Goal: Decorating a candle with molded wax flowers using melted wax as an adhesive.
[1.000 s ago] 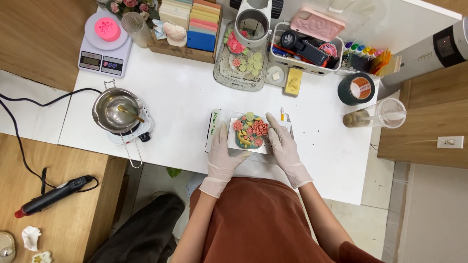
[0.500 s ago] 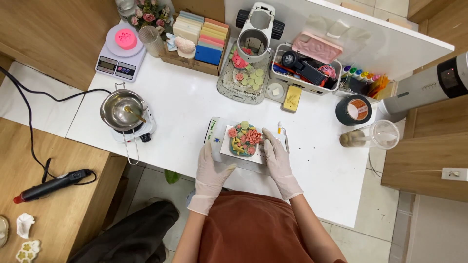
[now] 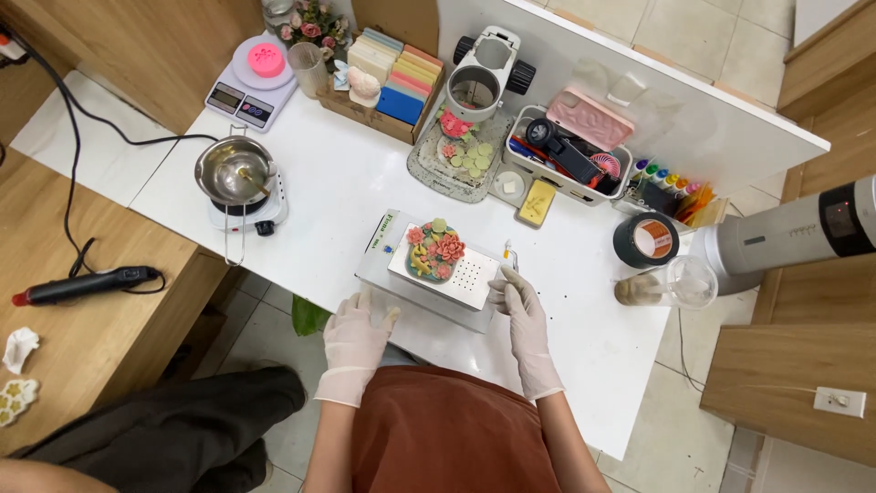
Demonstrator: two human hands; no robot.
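Note:
A white perforated box point(image 3: 461, 278) lies near the table's front edge. A cluster of pink, green and yellow wax flowers point(image 3: 434, 250) sits on its left part. My left hand point(image 3: 354, 341), in a white glove, rests at the table's edge just in front of the box's left corner, with its fingers apart and nothing in it. My gloved right hand point(image 3: 524, 318) is at the box's right end, thumb and fingers against that corner. A small thin tool point(image 3: 508, 252) lies just beyond those fingertips.
A metal melting pot on a small hotplate point(image 3: 239, 180) stands at the left, a scale with a pink piece point(image 3: 251, 80) behind it. Behind the box are a tray of wax petals point(image 3: 465, 155), colour blocks point(image 3: 401, 73), a bin of tools point(image 3: 575, 151), a tape roll point(image 3: 646, 239) and a glass jar point(image 3: 671, 286).
The view has drawn closer and tilted. My left hand has come off the box's left side and pulled back to the table's edge. My right hand stays at the right end.

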